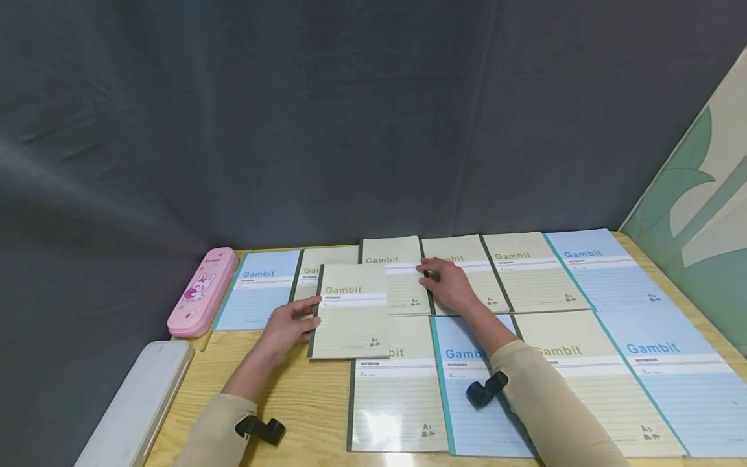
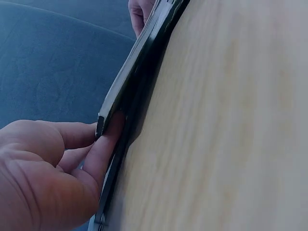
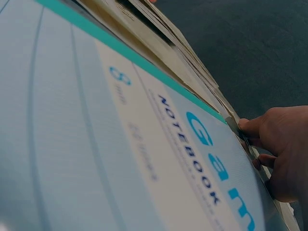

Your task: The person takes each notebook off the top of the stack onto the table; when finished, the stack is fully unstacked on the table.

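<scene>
My left hand pinches a cream notebook by its dark spine. In the left wrist view, fingers lie on both sides of the notebook's edge, which is lifted and tilted. The held notebook overlaps a cream notebook behind it and another in front. Toward the back row, my right hand touches the seam where a cream notebook meets its right neighbour. The right wrist view shows fingertips right at the notebooks' edge, beyond a blue notebook.
Blue notebooks stand at the back left, back right and front right, with more cream ones between. A pink pencil case and a long white case lie at the left. Dark cloth hangs behind the wooden table.
</scene>
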A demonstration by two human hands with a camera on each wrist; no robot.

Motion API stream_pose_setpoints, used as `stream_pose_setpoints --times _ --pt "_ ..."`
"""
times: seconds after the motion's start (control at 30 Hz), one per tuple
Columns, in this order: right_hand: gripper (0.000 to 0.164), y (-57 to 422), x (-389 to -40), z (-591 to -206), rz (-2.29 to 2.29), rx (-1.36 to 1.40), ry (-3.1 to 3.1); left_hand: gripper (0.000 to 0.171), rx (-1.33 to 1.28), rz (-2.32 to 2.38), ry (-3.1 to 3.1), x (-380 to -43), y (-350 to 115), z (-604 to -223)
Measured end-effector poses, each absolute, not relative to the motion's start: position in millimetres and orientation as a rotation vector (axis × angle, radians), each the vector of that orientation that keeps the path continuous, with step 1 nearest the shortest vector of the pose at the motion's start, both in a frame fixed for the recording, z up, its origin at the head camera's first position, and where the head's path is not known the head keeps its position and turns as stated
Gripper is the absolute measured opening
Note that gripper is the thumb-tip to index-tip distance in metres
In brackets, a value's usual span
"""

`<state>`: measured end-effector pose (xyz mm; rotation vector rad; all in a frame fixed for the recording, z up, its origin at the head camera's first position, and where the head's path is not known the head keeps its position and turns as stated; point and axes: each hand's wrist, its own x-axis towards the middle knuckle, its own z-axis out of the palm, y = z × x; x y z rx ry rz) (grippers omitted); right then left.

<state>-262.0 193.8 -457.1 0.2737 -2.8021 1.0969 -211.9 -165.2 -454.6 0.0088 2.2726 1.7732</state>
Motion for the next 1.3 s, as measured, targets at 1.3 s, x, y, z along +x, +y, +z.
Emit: stream_pose_setpoints --times 1.3 --pt "0.033 195.2 -261.3 -457.2 1.083 0.295 -2.791 0.05 -0.178 1.751 2.261 -122.3 -228.1 -454.3"
